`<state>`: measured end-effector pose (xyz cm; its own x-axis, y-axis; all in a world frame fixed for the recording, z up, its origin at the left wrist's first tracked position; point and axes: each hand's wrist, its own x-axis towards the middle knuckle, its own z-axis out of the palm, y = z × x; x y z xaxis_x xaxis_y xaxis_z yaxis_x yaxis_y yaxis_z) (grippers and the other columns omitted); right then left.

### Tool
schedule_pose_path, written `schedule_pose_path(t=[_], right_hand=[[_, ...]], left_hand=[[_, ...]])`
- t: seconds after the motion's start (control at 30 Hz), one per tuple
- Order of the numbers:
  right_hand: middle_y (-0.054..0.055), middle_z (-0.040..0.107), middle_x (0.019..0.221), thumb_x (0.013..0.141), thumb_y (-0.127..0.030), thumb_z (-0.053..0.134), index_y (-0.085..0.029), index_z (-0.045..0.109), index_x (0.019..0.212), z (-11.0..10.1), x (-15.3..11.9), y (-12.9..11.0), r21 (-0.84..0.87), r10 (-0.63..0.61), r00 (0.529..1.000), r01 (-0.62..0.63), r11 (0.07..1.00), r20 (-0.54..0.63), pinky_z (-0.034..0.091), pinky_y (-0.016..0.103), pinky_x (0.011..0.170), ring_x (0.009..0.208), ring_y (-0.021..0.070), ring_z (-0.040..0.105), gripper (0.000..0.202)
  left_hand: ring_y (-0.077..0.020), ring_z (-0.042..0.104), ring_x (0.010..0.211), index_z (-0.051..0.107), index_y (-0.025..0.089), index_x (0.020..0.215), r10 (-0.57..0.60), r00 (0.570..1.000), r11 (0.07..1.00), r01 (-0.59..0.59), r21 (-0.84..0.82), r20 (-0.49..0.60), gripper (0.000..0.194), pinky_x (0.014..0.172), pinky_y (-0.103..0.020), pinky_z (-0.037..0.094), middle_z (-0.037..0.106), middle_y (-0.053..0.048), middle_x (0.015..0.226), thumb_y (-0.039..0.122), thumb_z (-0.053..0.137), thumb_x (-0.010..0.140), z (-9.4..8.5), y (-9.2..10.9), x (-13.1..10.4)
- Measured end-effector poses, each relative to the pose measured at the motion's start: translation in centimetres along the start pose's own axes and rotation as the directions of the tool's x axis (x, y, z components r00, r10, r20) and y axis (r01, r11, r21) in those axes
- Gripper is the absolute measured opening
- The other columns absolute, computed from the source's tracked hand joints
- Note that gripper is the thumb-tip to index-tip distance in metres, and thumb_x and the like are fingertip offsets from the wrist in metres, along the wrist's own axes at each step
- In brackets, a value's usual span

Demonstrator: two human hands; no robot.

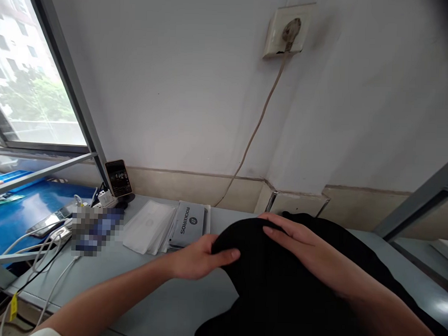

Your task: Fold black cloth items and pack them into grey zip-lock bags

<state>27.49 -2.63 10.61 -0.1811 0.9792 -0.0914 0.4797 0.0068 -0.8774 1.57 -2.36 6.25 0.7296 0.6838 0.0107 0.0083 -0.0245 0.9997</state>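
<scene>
Black cloth [278, 297], soft and folded over itself, fills the lower middle and right of the head view. My left hand [204, 258] grips its upper left edge, with the thumb on top and the fingers hidden behind. Along the upper edge, my right hand [291, 234] holds the cloth between thumb and fingers. More black fabric [339, 235] lies on the desk beyond my right forearm. Whether it is the same piece I cannot tell.
Behind my left hand lie grey ROCKBROS packages [188, 223] and a stack of clear plastic bags [150, 226] on the grey desk [164, 303]. A phone [119, 178] leans upright at the wall. White cables [56, 240] tangle at left. Metal frame posts [421, 199] flank the desk.
</scene>
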Motion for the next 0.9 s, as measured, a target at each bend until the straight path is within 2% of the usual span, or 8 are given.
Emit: schedule_pose_path(t=[0.13,0.3,0.37,0.43,0.53,0.7,0.8,0.9], right_hand=[[0.005,0.073,0.135,0.088,-0.053,0.074,-0.03,0.063,0.14,-0.2,1.9,1.1,0.307,0.194,0.971,-0.229,0.923,0.142,0.059,0.036,0.102,0.124,0.0302,0.068,0.058],[0.008,0.076,0.126,0.09,-0.048,0.073,-0.026,0.062,0.137,-0.3,4.7,2.9,0.293,0.139,0.948,-0.224,0.93,0.285,0.06,0.035,0.096,0.112,0.0274,0.074,0.053],[0.01,0.076,0.121,0.093,-0.052,0.068,-0.024,0.062,0.133,-0.1,6.9,4.2,0.133,0.094,0.976,-0.121,0.984,0.198,0.061,0.035,0.092,0.109,0.0275,0.074,0.05],[0.011,0.075,0.117,0.097,-0.053,0.057,-0.02,0.063,0.126,0.1,9.3,5.9,-0.139,-0.041,0.999,0.041,0.989,0.004,0.059,0.035,0.09,0.104,0.0264,0.073,0.045],[0.017,0.066,0.126,0.099,-0.049,0.049,-0.014,0.047,0.14,0.4,11.9,8.4,-0.281,-0.1,0.983,0.054,0.958,-0.154,0.054,0.042,0.096,0.108,0.0283,0.067,0.054],[0.023,0.05,0.141,0.095,-0.051,0.05,-0.014,0.04,0.143,0.8,10.8,10.3,-0.413,-0.148,0.95,0.023,0.91,-0.274,0.048,0.05,0.099,0.118,0.0357,0.06,0.062],[0.013,0.067,0.11,0.096,-0.057,0.048,-0.02,0.054,0.118,0.9,7.5,9.8,-0.507,-0.121,0.986,0.046,0.861,-0.115,0.052,0.041,0.082,0.091,0.0296,0.069,0.043],[0.004,0.07,0.084,0.097,-0.063,0.048,-0.022,0.052,0.113,1.0,3.8,8.8,-0.532,0.012,0.997,0.031,0.846,0.078,0.049,0.034,0.067,0.076,0.026,0.07,0.044]], left_hand=[[-0.0247,0.072,0.093,0.066,0.02,0.131,-0.06,0.99,0.979,0.034,-0.199,-0.125,0.053,0.071,-0.036,0.064,0.073,-0.011,0.111,0.058,0.069,0.094,-1.0,0.2,1.2],[-0.0272,0.072,0.098,0.068,0.019,0.127,-0.153,0.985,0.988,0.154,0.005,-0.085,0.053,0.068,-0.034,0.065,0.072,-0.013,0.116,0.058,0.07,0.091,-4.2,-0.2,3.8],[-0.0281,0.073,0.097,0.063,0.018,0.131,-0.116,0.98,0.96,0.152,0.234,-0.159,0.05,0.07,-0.037,0.064,0.071,-0.014,0.119,0.054,0.065,0.096,-5.9,-1.0,5.7],[-0.0267,0.073,0.093,0.058,0.015,0.133,-0.053,0.943,0.8,0.237,0.551,-0.328,0.045,0.076,-0.039,0.063,0.072,-0.014,0.116,0.045,0.059,0.1,-7.5,-1.8,7.6],[-0.0359,0.065,0.116,0.041,0.01,0.147,0.045,0.903,0.678,0.286,0.677,-0.427,0.06,0.099,-0.053,0.053,0.059,-0.025,0.136,0.036,0.062,0.098,-8.8,-2.9,9.2],[-0.0303,0.06,0.125,0.055,0.022,0.13,0.141,0.973,0.505,0.09,0.858,-0.185,0.035,0.117,-0.051,0.036,0.064,-0.011,0.133,0.041,0.059,0.101,-7.4,-4.1,7.1],[-0.0275,0.063,0.118,0.058,0.022,0.117,0.214,0.975,0.277,-0.007,0.961,-0.055,0.025,0.124,-0.053,0.025,0.07,-0.007,0.117,0.043,0.054,0.105,-5.6,-4.6,4.6],[-0.0265,0.064,0.113,0.059,0.022,0.109,0.251,0.967,0.205,-0.015,0.979,-0.037,0.026,0.126,-0.054,0.021,0.069,-0.006,0.109,0.047,0.053,0.105,-4.0,-4.8,2.3]])
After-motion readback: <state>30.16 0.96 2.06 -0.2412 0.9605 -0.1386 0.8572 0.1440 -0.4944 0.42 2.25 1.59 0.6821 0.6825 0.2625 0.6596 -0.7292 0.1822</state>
